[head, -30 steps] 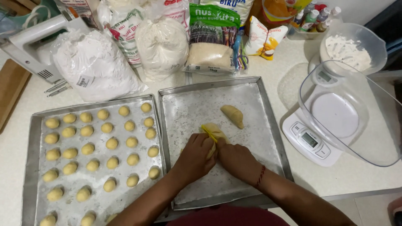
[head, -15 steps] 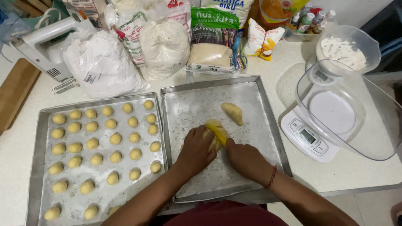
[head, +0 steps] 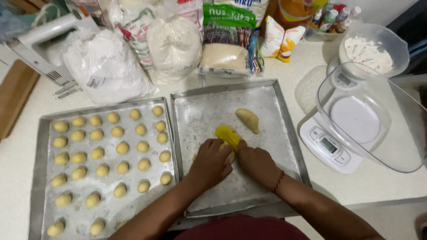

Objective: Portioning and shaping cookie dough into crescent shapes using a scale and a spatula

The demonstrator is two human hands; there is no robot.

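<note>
Our left hand and right hand close their fingers around a yellow scraper and dough lump at the right tray's centre. We judge short, even cuts best; spare dough lies toward one o'clock.

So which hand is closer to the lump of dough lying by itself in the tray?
The right hand. It sits just below the dough lump; the left hand is farther off, down to its left.

Pale countertop with two metal trays, a scale, flour bags.
</note>
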